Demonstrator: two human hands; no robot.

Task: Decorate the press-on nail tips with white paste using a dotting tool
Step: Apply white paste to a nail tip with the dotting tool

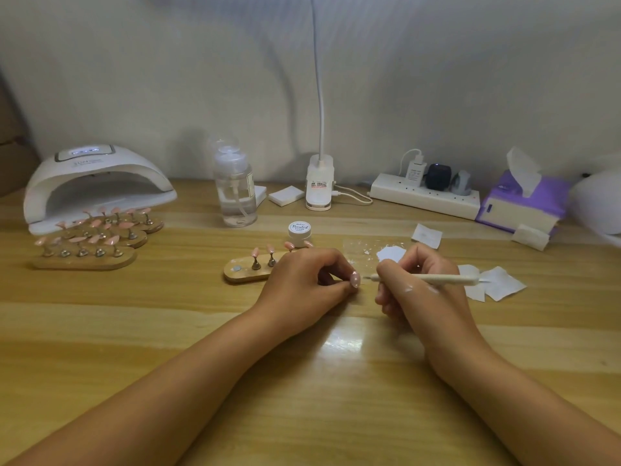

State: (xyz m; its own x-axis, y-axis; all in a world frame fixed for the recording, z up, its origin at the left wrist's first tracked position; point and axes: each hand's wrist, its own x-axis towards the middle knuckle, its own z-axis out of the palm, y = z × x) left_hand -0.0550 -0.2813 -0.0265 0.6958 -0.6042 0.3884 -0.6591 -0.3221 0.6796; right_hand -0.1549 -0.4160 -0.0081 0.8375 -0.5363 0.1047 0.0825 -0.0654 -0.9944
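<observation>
two hands near: left hand (304, 280) pinches nail tip (355, 279); right hand (413, 284) grips dotting tool (433, 279), point just beside tip.

Light was dim, even and warm in cast. A pale patch of glare lay on the table (342, 344) in the near middle. The bottle (235, 193) and the lamp stem (321, 95) threw soft, wide shadows leftward onto the wall (470, 79). Wide-angle distortion bowed the table's far edge, and the right margin was smeared and out of focus.
</observation>
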